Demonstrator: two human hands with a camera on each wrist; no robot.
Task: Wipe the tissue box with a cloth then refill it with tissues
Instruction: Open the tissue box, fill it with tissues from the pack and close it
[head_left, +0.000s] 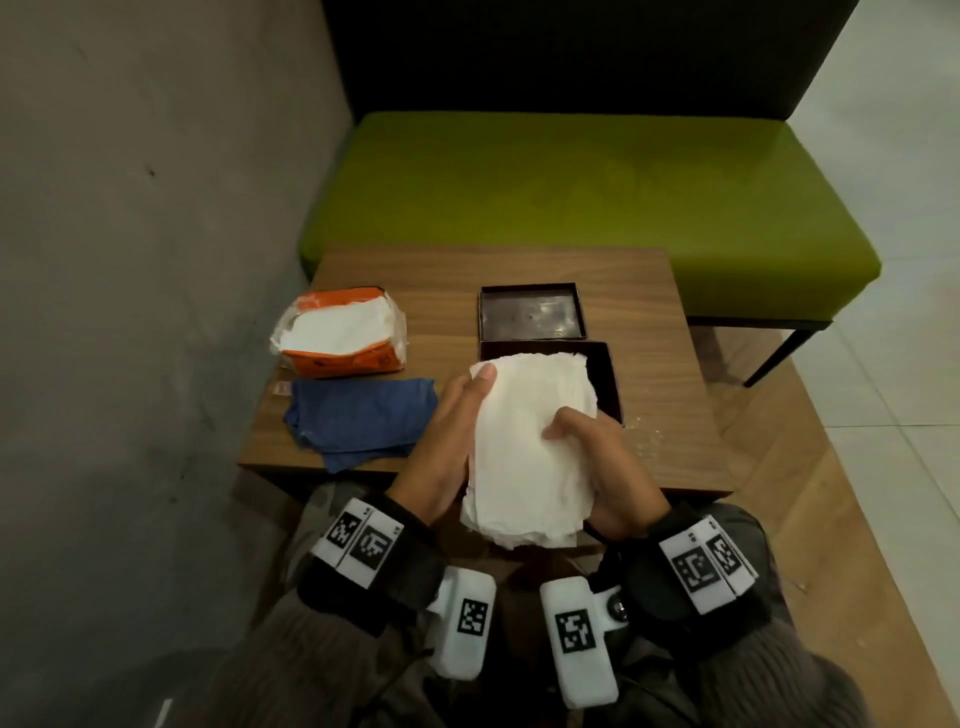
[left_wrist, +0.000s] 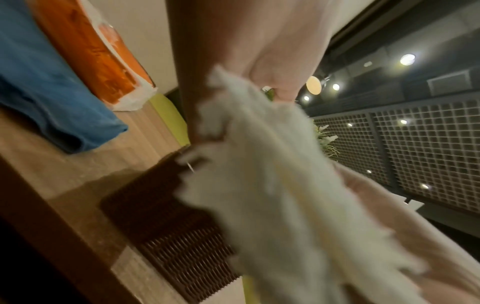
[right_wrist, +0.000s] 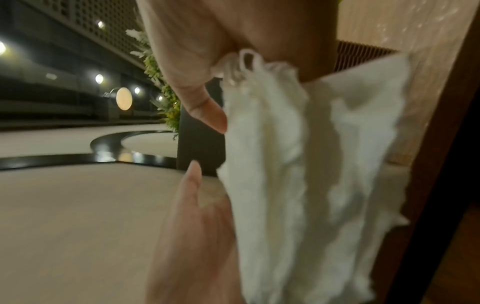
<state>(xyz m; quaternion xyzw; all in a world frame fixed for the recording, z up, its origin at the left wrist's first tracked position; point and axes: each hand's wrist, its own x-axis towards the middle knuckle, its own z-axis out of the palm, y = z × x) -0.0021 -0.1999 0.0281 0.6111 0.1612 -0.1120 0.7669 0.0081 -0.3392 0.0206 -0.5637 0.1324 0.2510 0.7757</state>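
Observation:
A thick stack of white tissues (head_left: 530, 447) is held between both hands over the table's near edge, its far end above the open dark tissue box (head_left: 605, 374). My left hand (head_left: 447, 441) lies along the stack's left side with the thumb on top. My right hand (head_left: 602, 462) grips the right side, thumb pressing down on the tissues (right_wrist: 298, 164). The box's ribbed brown wall (left_wrist: 168, 236) shows under the tissues (left_wrist: 272, 195). The box lid (head_left: 532, 314) lies upturned just behind the box. The blue cloth (head_left: 358, 421) lies folded at the left.
An opened orange tissue pack (head_left: 340, 335) sits at the table's back left, behind the cloth. White crumbs (head_left: 647, 434) dot the wooden table (head_left: 670, 364) right of the box. A green bench (head_left: 571, 192) stands behind the table, a grey wall (head_left: 130, 260) to the left.

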